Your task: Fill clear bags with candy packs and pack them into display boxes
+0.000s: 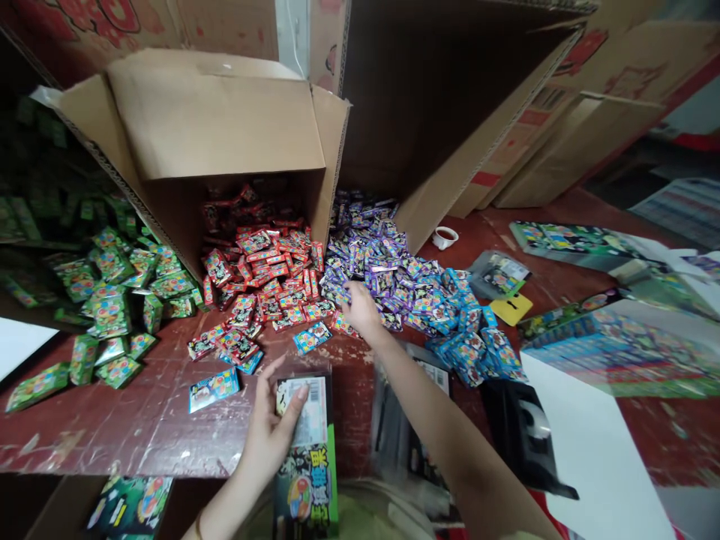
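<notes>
My left hand (275,420) is closed on a black-and-green printed candy pouch (312,469), thumb across its front and fingers at its left edge. My right hand (363,311) reaches into a heap of small purple packets (388,262). Its fingers are curled at the edge of that heap; what they pinch is partly hidden. To the left of it spill red packets (270,259), out of an open carton (225,127). Blue packets (472,341) lie to its right. Single blue packets (312,337) rest on the red table (151,427) near my left hand.
Green packets (112,311) spill at the far left. A second large carton (439,112) stands open behind the purple heap. Clear plastic sleeves (394,420) lie under my right forearm. A yellow card (511,308), a white ring (445,238) and stacked printed boxes (635,345) are at right.
</notes>
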### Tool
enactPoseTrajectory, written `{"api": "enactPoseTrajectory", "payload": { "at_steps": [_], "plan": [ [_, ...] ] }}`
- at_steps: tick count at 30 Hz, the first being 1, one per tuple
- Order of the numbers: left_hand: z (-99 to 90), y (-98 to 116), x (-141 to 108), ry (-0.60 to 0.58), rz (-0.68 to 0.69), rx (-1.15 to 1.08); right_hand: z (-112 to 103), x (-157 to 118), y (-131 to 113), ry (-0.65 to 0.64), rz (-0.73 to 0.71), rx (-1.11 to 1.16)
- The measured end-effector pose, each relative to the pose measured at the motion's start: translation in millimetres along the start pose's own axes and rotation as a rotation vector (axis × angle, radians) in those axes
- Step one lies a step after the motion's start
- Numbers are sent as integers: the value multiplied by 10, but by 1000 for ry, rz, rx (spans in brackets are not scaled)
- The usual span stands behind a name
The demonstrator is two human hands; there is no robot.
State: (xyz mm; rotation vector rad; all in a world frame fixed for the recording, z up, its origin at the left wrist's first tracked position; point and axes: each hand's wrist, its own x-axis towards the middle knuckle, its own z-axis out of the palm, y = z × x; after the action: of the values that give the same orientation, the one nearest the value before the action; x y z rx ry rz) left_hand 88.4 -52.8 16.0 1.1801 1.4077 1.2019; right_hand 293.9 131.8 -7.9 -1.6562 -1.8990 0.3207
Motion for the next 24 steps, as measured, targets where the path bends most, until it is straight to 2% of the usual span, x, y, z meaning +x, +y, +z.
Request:
{"api": "enactPoseTrajectory", "payload": {
  "at_steps": [3,6,9,11,13,16,18,20,21,22,24],
  "plan": [
    [-42,-10,-6,-7,4,-18,-208,-143,50,-2,-12,42],
    [-81,-10,-18,1,14,-24,-415,-627,40,-30,-88,49],
    [-115,6,-20,21,53,-15,-456,-1165,-30,-154,-183,13],
    [-131,20,-14,42,81,-13,-397,-1356,-69,-257,-154,38],
    [-137,32,-12,67,99,-14,-320,-1374,-88,-334,-31,87],
    [-130,49,-25,76,96,-18,-271,-1221,-100,-423,136,121],
    [-124,58,-41,74,98,-20,-300,-1127,-113,-472,117,147],
    [-125,66,-52,76,110,-17,-343,-1100,-124,-448,-8,214],
    [-127,70,-56,79,117,-14,-355,-1114,-127,-388,-67,254],
    [-129,74,-57,79,124,-10,-353,-1144,-127,-287,-101,289],
    [-128,83,-57,72,133,-2,-312,-1243,-123,-37,-69,321]
  ]
}}
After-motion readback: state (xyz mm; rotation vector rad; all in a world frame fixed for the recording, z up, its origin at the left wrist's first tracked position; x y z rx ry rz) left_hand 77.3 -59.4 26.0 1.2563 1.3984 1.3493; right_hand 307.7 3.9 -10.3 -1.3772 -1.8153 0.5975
